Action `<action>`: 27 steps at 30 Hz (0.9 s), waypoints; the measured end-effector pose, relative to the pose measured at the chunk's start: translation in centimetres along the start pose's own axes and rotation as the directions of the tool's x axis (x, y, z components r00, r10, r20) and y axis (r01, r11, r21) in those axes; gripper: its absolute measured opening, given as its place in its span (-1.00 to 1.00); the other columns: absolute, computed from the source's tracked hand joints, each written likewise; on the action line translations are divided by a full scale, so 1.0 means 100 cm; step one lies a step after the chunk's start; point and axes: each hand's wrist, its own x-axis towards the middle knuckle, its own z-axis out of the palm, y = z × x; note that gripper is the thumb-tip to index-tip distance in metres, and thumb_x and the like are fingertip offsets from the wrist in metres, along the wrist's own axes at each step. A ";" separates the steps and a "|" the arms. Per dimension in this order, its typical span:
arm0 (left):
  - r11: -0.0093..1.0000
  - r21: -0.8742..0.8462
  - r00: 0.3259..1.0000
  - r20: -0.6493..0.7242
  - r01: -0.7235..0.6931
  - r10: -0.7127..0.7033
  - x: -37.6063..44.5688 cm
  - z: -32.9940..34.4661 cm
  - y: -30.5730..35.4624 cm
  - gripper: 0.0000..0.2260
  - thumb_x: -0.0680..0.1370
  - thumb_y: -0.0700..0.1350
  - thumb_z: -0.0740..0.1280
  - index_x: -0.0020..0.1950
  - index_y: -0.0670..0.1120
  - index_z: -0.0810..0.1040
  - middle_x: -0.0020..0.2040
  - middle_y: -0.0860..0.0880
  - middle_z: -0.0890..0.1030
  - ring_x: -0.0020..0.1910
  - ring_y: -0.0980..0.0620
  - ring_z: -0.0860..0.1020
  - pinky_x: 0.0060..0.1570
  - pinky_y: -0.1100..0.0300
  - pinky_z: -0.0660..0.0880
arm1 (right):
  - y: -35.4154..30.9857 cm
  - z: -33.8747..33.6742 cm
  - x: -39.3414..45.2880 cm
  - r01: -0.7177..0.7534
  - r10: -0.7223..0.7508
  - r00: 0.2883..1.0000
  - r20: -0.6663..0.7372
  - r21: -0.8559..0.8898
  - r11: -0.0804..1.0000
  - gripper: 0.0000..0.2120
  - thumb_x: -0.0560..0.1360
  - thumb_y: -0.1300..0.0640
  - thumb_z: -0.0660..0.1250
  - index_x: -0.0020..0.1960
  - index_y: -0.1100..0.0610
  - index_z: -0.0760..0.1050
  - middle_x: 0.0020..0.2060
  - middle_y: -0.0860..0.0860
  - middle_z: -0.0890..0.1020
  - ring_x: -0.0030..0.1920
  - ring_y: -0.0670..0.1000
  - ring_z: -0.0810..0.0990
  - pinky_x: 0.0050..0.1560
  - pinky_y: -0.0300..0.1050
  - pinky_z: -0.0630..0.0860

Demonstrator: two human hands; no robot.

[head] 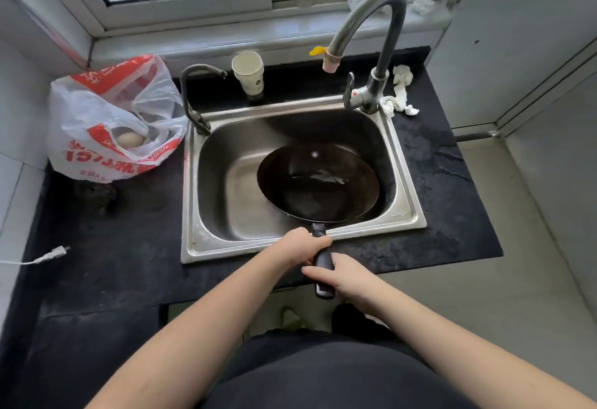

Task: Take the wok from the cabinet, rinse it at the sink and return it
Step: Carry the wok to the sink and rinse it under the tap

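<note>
1. A person stands at a steel sink (407, 215) set in a black countertop (129, 231), both hands on the handle (324, 260) of a dark wok (318, 182).
2. The left hand (303, 244) grips the handle near the pan; the right hand (342, 276) wraps its outer end — fingers of both curled round it.
3. The wok sits in the basin's right half, a little water pooled in its bowl, its handle reaching over the sink's front rim.
4. The curved tap (381, 30) arches above; a paper cup (248, 72) stands behind the sink.
5. A red-and-white plastic bag (109, 118) lies to the left — crumpled tissue (400, 92) rests beside the tap's base.
</note>
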 end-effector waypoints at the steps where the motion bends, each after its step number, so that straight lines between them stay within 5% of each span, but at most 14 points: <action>1: 1.000 -0.001 1.000 0.005 -0.005 0.005 -0.002 0.000 0.000 -0.70 0.51 0.11 0.29 -0.26 -0.09 0.51 -0.30 -0.06 0.59 -0.37 0.00 0.52 -0.25 0.13 0.41 | 0.001 0.001 -0.003 -0.002 0.002 1.000 -0.006 0.019 1.000 -0.79 0.49 0.02 0.45 -0.21 0.04 0.45 -0.51 -0.17 0.46 -0.46 -0.13 0.38 -0.44 -0.26 0.28; 9: 0.965 -0.262 0.991 0.126 -0.016 0.050 -0.006 0.006 -0.008 -0.88 0.54 -0.04 0.34 -0.11 -0.08 0.52 -0.27 -0.01 0.55 -0.36 0.10 0.52 -0.55 0.34 0.41 | 0.012 -0.012 -0.022 0.047 -0.047 0.996 -0.080 -0.004 0.999 -0.82 0.58 0.04 0.35 0.09 0.13 0.50 -0.35 0.04 0.55 -0.48 -0.11 0.50 -0.42 -0.25 0.46; 14: 0.916 -0.401 0.978 0.187 -0.008 0.091 -0.003 0.014 -0.018 -0.85 0.50 0.00 0.41 0.00 -0.01 0.52 -0.10 -0.01 0.60 -0.10 0.04 0.58 -0.19 0.17 0.52 | 0.026 -0.043 -0.020 0.027 -0.090 0.955 -0.283 -0.218 0.976 -0.80 0.60 -0.02 0.30 0.06 0.10 0.54 -0.34 0.02 0.59 -0.47 -0.04 0.52 -0.37 -0.15 0.52; 19: 0.836 -0.548 0.978 0.179 0.008 0.108 -0.004 0.013 -0.029 -0.75 0.40 -0.06 0.49 -0.02 -0.10 0.53 -0.07 -0.11 0.62 -0.13 -0.08 0.60 0.08 -0.08 0.55 | 0.019 -0.079 -0.003 0.075 -0.215 0.931 -0.296 -0.419 0.905 -0.79 0.62 -0.08 0.22 0.09 0.03 0.51 -0.32 0.00 0.64 -0.42 -0.06 0.57 -0.24 -0.12 0.54; 23: 0.801 -0.598 0.987 0.140 0.022 0.078 -0.014 0.005 -0.034 -0.91 0.57 -0.27 0.34 0.05 -0.22 0.48 -0.08 -0.20 0.61 -0.31 -0.01 0.61 -0.31 0.22 0.58 | 0.014 -0.110 0.025 0.128 -0.305 0.923 -0.235 -0.559 0.819 -0.76 0.62 -0.15 0.17 0.07 -0.02 0.49 -0.30 -0.04 0.63 -0.28 -0.07 0.59 -0.07 0.00 0.57; 27: 0.822 -0.569 0.996 0.079 0.013 0.039 -0.027 0.005 -0.025 -0.91 0.60 -0.25 0.30 0.08 -0.23 0.47 -0.03 -0.18 0.64 -0.32 0.01 0.61 -0.30 0.24 0.57 | 0.002 -0.143 0.050 0.189 -0.325 0.940 -0.106 -0.631 0.752 -0.77 0.62 -0.16 0.17 0.08 -0.05 0.48 -0.30 -0.08 0.61 -0.26 -0.07 0.60 -0.05 0.01 0.58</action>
